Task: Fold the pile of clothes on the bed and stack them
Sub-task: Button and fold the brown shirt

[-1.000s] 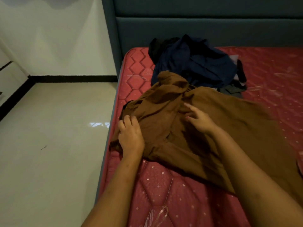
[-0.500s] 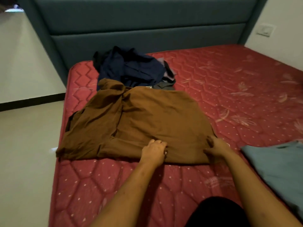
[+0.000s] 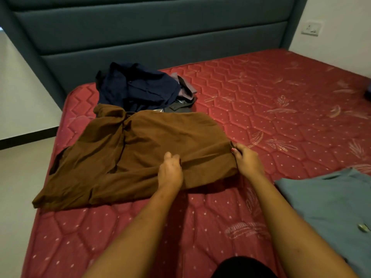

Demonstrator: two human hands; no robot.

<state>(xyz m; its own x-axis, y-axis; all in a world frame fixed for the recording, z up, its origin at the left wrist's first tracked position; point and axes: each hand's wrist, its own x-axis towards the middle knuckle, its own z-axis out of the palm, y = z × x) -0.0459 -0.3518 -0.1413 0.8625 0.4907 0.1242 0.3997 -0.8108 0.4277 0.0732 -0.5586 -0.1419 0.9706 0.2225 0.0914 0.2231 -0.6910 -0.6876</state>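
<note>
A brown garment point(image 3: 140, 149) lies spread on the red mattress point(image 3: 281, 121), its collar end toward the headboard. My left hand point(image 3: 170, 171) grips the near hem around its middle, bunching the cloth. At the garment's right corner my right hand point(image 3: 246, 160) pinches the fabric, lifting that edge slightly. Behind the brown garment sits an unfolded pile of dark clothes point(image 3: 140, 87), navy on top with grey and mauve pieces showing at its right. A folded blue-grey garment point(image 3: 329, 205) lies flat at the near right.
The padded teal headboard point(image 3: 150, 37) runs along the far side. The mattress's left edge drops to a pale tiled floor point(image 3: 20, 187). A wall socket point(image 3: 312, 28) sits at the upper right. A dark object point(image 3: 368, 95) shows at the right frame edge.
My hands moved from the garment's collar area to its near hem and right corner. They now grip and lift the hem, bunching it toward the headboard. The view swung right.
</note>
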